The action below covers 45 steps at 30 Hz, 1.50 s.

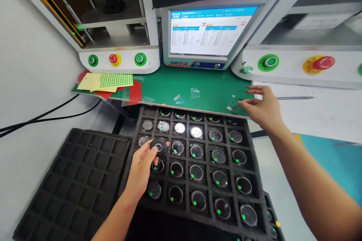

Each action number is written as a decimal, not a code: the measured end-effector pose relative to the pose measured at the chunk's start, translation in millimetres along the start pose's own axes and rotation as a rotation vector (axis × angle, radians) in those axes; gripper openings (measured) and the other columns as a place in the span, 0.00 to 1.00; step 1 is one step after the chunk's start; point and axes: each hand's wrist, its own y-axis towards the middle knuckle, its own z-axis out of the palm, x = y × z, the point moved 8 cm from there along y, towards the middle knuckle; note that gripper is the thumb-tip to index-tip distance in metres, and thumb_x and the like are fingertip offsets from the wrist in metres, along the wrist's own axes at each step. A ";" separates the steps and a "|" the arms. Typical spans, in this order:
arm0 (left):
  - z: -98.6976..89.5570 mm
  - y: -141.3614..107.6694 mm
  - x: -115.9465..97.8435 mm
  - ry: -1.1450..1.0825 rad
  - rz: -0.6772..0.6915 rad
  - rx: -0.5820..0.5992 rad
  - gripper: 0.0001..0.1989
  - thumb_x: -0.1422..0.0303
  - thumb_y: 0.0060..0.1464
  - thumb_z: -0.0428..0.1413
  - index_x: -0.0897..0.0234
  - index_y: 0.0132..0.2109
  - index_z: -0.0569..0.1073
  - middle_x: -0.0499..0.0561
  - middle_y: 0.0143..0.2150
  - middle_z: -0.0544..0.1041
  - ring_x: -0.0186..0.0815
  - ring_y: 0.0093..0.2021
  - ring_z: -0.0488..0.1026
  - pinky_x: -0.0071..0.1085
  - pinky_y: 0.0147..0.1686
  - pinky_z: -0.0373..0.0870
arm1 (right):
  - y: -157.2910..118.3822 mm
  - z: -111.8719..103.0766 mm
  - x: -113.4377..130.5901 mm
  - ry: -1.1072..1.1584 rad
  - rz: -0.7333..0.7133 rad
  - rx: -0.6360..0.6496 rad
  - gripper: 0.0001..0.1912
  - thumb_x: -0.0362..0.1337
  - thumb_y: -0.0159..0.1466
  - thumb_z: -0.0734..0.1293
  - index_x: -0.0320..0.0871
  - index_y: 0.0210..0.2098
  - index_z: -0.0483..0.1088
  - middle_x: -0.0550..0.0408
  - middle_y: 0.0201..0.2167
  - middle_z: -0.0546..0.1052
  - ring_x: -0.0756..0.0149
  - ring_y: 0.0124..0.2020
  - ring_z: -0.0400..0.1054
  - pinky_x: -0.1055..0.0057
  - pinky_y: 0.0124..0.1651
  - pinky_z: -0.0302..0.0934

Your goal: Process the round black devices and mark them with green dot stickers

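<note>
1. Left hand [141,165] pinches a round black part [158,146] just above the foam tray [254,180].
2. Right hand [263,107], fingers loose and empty, touches clear film [234,104] on the green mat [209,86].
3. Looks like mid film-peeling; next needs a careful pinch.
</note>
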 end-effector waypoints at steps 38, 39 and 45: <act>78.8 -28.3 -6.6 -0.217 0.177 0.304 0.14 0.63 0.65 0.53 0.72 0.48 0.68 0.62 0.47 0.77 0.22 0.29 0.71 0.18 0.32 0.72 | -223.7 63.8 24.1 0.835 -0.035 0.169 0.20 0.26 0.58 0.72 0.43 0.46 0.64 0.52 0.43 0.69 0.76 0.34 0.72 0.80 0.37 0.69; 78.0 -27.7 -5.7 -0.196 0.175 0.293 0.14 0.63 0.65 0.53 0.72 0.48 0.68 0.61 0.46 0.77 0.23 0.29 0.72 0.18 0.32 0.72 | -223.2 62.5 26.1 0.793 -0.082 0.143 0.22 0.26 0.57 0.72 0.43 0.47 0.63 0.52 0.44 0.69 0.77 0.36 0.72 0.79 0.40 0.69; 76.0 -30.1 -3.1 -0.029 0.133 0.311 0.17 0.59 0.64 0.52 0.72 0.46 0.69 0.53 0.28 0.75 0.29 0.26 0.72 0.23 0.29 0.72 | -209.7 72.1 10.4 0.768 -0.035 0.052 0.25 0.29 0.54 0.75 0.41 0.46 0.61 0.51 0.45 0.70 0.75 0.39 0.73 0.80 0.42 0.68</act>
